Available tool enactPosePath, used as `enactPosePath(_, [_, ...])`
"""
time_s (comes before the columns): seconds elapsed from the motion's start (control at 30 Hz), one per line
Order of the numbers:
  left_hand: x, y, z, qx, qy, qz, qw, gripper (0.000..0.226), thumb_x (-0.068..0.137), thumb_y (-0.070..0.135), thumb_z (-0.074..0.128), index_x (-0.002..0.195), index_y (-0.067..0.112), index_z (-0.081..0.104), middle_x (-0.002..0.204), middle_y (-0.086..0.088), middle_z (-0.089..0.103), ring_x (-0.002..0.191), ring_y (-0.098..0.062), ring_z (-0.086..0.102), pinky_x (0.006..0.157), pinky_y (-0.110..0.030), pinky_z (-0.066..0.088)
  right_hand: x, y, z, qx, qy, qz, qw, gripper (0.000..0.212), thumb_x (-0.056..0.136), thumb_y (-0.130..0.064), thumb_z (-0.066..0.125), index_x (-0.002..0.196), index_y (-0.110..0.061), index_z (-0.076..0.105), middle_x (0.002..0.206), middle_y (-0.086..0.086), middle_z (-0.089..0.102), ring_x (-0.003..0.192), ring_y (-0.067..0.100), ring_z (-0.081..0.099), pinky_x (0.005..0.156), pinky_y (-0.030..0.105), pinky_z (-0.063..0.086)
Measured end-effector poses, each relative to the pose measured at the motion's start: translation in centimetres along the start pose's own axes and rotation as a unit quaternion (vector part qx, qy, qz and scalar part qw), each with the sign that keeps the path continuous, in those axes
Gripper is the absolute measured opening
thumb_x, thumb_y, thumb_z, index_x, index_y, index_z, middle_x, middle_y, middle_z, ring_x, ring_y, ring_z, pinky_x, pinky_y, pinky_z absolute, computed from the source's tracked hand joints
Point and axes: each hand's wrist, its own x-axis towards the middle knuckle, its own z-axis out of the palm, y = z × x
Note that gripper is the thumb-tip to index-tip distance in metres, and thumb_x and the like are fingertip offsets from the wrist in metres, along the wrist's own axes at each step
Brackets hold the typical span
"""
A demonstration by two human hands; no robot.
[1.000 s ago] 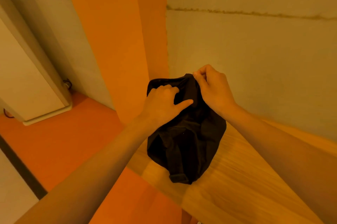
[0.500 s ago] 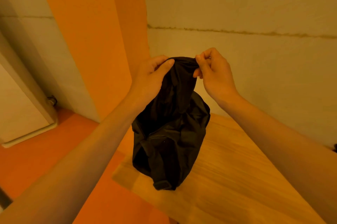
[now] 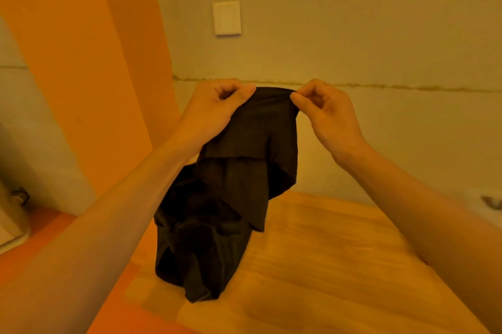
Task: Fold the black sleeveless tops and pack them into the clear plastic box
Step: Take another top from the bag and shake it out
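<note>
From the head camera, I hold my black sleeveless top [image 3: 231, 198] up in front of me with both hands, over the near-left part of the wooden bench [image 3: 339, 265]. My left hand [image 3: 214, 109] pinches one end of the top's upper edge. Its fingers [image 3: 245, 90] are curled in and clamped on the cloth, with the thumb pressed on top. My right hand [image 3: 328, 116] pinches the other end. Thumb and forefinger there are closed tight on the hem, and its other fingers [image 3: 312, 86] are curled loosely behind.

Between the two pinches the upper edge runs level, left to right, and is pulled fairly taut. The rest of the top hangs down from that edge, so its long axis is upright, tilting a little toward my left as it drops. One flat layer hangs from the edge. Below it the cloth bunches into heavy folds, and the lowest fold points down at the bench's left edge. I cannot tell whether that fold rests on the wood or hangs just above it.

The bench stands against a pale wall [image 3: 366, 35] that has a rough horizontal seam and a white switch plate [image 3: 226, 18]. An orange panel [image 3: 81, 75] rises on the left, above an orange floor [image 3: 30, 255].
</note>
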Motion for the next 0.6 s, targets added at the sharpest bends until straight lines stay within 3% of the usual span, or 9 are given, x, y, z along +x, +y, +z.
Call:
enactPosePath(0.1, [0.1,1.8,0.3,0.105,-0.080,0.023,0.991,0.008,0.084,0.031,0.081,0.088,0.027,0.075,0.076,0.018,0.073,0.074,0.004,0.069,0.062,-0.014,0.052,0.4,-1.3,-2.9,-0.039,0.034,-0.034,0.998,0.015,0.102,-0.022,0.058,0.093,-0.012,0.063,0.083,0.000,0.066,0.078,0.008,0.063,0.072,0.028,0.052])
enactPosePath(0.17, [0.5,3.3,0.6,0.186,-0.131,0.052,0.972,0.025,0.083,0.026,0.083,0.107,0.024,0.076,0.092,0.013,0.075,0.087,0.001,0.069,0.074,-0.023,0.058,0.7,-2.7,-4.4,-0.057,0.058,-0.049,0.995,0.016,0.104,-0.026,0.055,0.096,-0.015,0.062,0.085,0.006,0.067,0.080,0.017,0.064,0.068,0.033,0.051])
enactPosePath(0.27, [1.0,5.1,1.1,0.208,-0.135,0.035,0.968,0.033,0.089,0.024,0.077,0.121,0.023,0.070,0.108,0.007,0.072,0.097,-0.007,0.067,0.086,-0.028,0.057,0.8,-5.1,-7.2,-0.048,0.079,-0.045,0.995,0.016,0.105,-0.032,0.054,0.097,-0.020,0.061,0.083,0.003,0.069,0.075,0.013,0.066,0.058,0.026,0.050])
enactPosePath(0.33, [1.2,5.6,1.5,0.190,-0.142,-0.019,0.971,0.035,0.089,0.025,0.077,0.123,0.023,0.068,0.116,0.005,0.070,0.105,-0.013,0.065,0.093,-0.034,0.056,0.6,-6.0,-9.5,-0.057,0.065,-0.027,0.996,0.018,0.104,-0.034,0.054,0.100,-0.019,0.063,0.081,0.003,0.072,0.073,0.015,0.069,0.059,0.026,0.053])
enactPosePath(0.4, [0.8,5.9,2.3,0.132,-0.164,-0.055,0.976,0.016,0.090,0.026,0.075,0.104,0.022,0.068,0.105,0.001,0.074,0.101,-0.019,0.070,0.091,-0.039,0.057,0.0,-6.2,-12.0,-0.073,0.043,0.009,0.996,0.020,0.103,-0.036,0.056,0.102,-0.018,0.066,0.082,0.004,0.074,0.073,0.015,0.071,0.059,0.024,0.055])
enactPosePath(0.53, [-0.3,6.5,4.7,-0.053,-0.139,-0.095,0.984,0.016,0.092,0.034,0.071,0.088,0.021,0.064,0.088,-0.001,0.077,0.082,-0.020,0.074,0.073,-0.029,0.058,-1.4,-4.9,-15.0,-0.108,0.011,0.082,0.991,0.022,0.102,-0.037,0.058,0.102,-0.018,0.068,0.085,0.000,0.074,0.075,0.013,0.071,0.061,0.022,0.054])
enactPosePath(0.6, [-0.9,6.9,6.6,-0.103,-0.124,-0.112,0.980,0.022,0.096,0.040,0.065,0.090,0.019,0.069,0.088,0.000,0.077,0.082,-0.020,0.073,0.073,-0.029,0.056,-2.4,-3.5,-15.7,-0.141,0.012,0.107,0.984,0.019,0.102,-0.035,0.056,0.099,-0.020,0.067,0.087,0.001,0.071,0.078,0.014,0.068,0.064,0.026,0.050])
